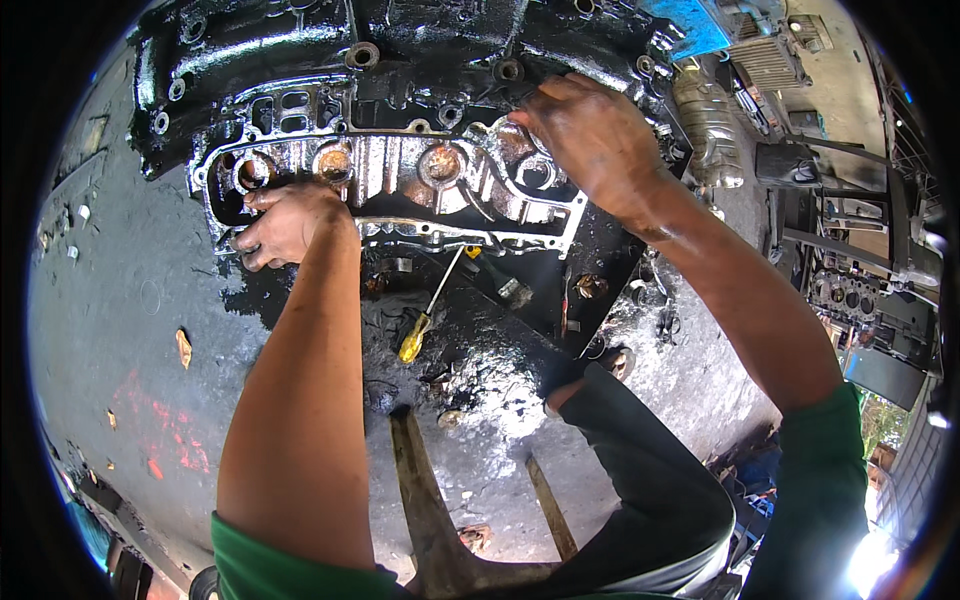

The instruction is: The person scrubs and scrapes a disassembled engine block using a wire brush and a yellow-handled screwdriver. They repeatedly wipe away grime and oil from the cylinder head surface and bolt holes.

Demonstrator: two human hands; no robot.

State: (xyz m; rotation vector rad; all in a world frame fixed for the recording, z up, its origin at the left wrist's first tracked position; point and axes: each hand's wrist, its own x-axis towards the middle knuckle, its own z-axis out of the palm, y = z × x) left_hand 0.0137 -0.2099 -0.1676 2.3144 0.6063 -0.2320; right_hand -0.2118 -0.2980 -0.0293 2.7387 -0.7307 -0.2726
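In front of me lies an oily silver metal engine cover [385,170], its ribbed inner side facing up, with several round holes along it. My left hand [290,225] is at its lower left edge, fingers bent around the near rim. At the far right end, my right hand [590,135] has its fingers curled and its thumb by the cover's upper edge. What those fingertips hold, if anything, is hidden. A screwdriver [412,340] with a yellow handle lies just below the cover, its shaft pointing up toward the rim.
A larger black oily engine part [420,45] stretches behind the cover. Black oil coats the concrete floor [130,310] around it. A stool-like metal frame [425,490] is between my arms, beside my bent leg [650,480]. Assorted machine parts [850,300] crowd the right side.
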